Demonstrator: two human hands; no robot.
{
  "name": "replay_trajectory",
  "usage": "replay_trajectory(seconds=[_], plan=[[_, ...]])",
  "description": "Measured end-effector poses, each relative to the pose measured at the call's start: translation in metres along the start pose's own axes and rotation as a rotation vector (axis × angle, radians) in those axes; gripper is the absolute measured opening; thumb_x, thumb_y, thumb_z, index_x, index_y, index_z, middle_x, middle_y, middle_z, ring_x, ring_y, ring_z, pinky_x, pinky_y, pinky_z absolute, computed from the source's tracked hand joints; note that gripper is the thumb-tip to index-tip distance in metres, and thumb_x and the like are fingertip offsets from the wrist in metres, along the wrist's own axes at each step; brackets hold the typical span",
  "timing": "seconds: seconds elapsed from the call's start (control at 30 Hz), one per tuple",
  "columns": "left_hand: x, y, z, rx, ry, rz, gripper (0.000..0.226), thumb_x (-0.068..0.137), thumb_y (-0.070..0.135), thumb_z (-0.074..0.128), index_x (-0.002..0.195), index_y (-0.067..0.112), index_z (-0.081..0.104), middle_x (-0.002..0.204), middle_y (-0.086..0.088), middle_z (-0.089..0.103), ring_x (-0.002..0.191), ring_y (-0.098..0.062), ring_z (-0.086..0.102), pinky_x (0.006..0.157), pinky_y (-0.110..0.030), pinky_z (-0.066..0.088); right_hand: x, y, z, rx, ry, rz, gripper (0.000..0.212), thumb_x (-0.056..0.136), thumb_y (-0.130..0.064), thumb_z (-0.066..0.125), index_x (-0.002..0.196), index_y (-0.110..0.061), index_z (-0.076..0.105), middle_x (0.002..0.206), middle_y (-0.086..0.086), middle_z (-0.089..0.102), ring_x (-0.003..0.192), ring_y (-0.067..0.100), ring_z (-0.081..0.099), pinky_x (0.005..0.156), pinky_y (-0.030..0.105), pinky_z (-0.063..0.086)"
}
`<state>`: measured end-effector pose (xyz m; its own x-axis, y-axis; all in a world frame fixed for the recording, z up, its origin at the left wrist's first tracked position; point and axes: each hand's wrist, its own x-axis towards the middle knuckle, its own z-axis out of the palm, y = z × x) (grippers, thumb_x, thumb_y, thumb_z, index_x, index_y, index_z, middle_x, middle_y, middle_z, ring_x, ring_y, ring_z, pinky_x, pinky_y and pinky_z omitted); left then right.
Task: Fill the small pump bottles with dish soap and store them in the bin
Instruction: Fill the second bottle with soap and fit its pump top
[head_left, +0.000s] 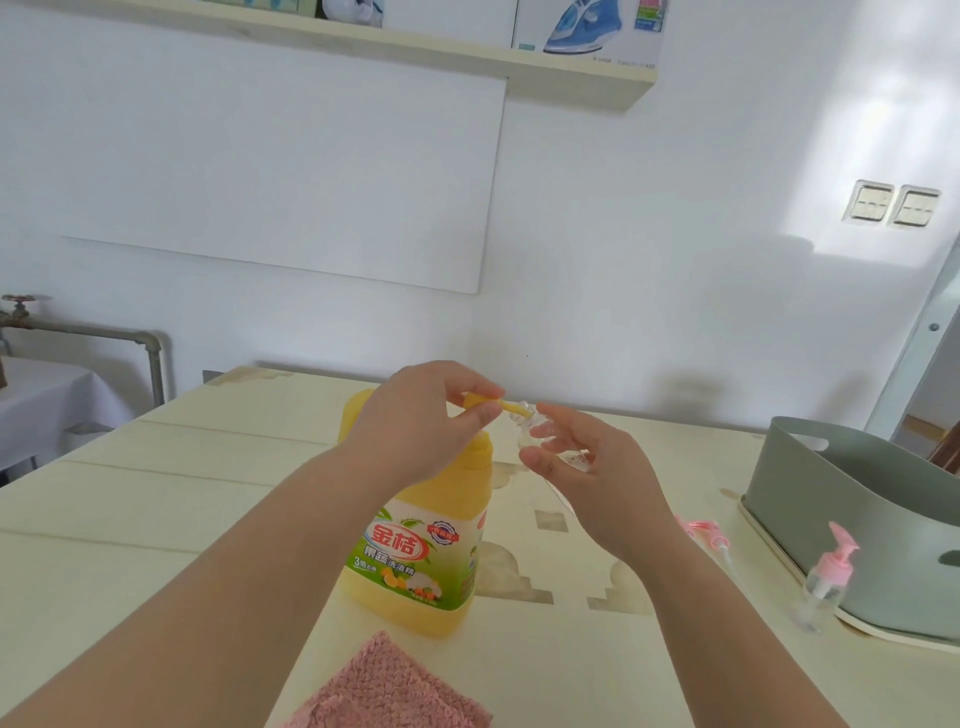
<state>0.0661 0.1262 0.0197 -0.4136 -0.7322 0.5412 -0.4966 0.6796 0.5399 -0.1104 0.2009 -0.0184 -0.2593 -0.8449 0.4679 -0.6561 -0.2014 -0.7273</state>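
Observation:
A big yellow dish soap bottle (415, 561) stands upright in the middle of the table. My left hand (421, 421) rests on top of it, thumb and fingers pinching its yellow pump nozzle (506, 407). My right hand (587, 467) holds a small clear bottle (535, 434) with its mouth up against the nozzle tip. A pink pump top (701, 532) with its tube lies loose on the table to the right. Another small clear bottle with a pink pump (826, 582) stands beside the grey-green bin (810, 499).
A pink towel (389, 686) lies at the table's near edge. The bin sits on a cream tray (883, 631) at the right edge. A wall runs close behind the table, with a shelf overhead and a pipe at the left.

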Motion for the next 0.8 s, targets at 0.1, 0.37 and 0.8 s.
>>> replay_trajectory(seconds=[0.1, 0.37, 0.8], plan=[[0.003, 0.001, 0.000, -0.006, -0.003, 0.007, 0.013, 0.088, 0.045, 0.058, 0.098, 0.043, 0.065, 0.094, 0.027, 0.058, 0.088, 0.010, 0.053, 0.071, -0.015, 0.037, 0.001, 0.000, 0.000, 0.018, 0.006, 0.001, 0.042, 0.084, -0.034, 0.071, 0.125, -0.031, 0.062, 0.101, -0.018, 0.067, 0.093, -0.002, 0.061, 0.075, 0.010, 0.041], [-0.008, -0.012, 0.023, -0.232, 0.156, 0.068, 0.012, 0.087, 0.034, 0.063, 0.093, 0.041, 0.069, 0.097, 0.028, 0.060, 0.098, 0.016, 0.049, 0.076, 0.003, 0.031, -0.001, 0.006, 0.005, 0.040, 0.005, 0.013, 0.039, 0.083, -0.034, 0.072, 0.120, -0.036, 0.060, 0.101, -0.019, 0.067, 0.094, -0.006, 0.059, 0.074, 0.003, 0.039], [-0.011, -0.011, 0.021, -0.142, 0.125, 0.081, 0.017, 0.088, 0.033, 0.061, 0.101, 0.036, 0.070, 0.098, 0.025, 0.059, 0.097, 0.010, 0.050, 0.073, -0.001, 0.034, -0.002, 0.007, 0.005, 0.025, -0.014, 0.024, 0.043, 0.082, -0.034, 0.073, 0.123, -0.035, 0.061, 0.099, -0.021, 0.067, 0.092, -0.005, 0.060, 0.079, 0.011, 0.042]])
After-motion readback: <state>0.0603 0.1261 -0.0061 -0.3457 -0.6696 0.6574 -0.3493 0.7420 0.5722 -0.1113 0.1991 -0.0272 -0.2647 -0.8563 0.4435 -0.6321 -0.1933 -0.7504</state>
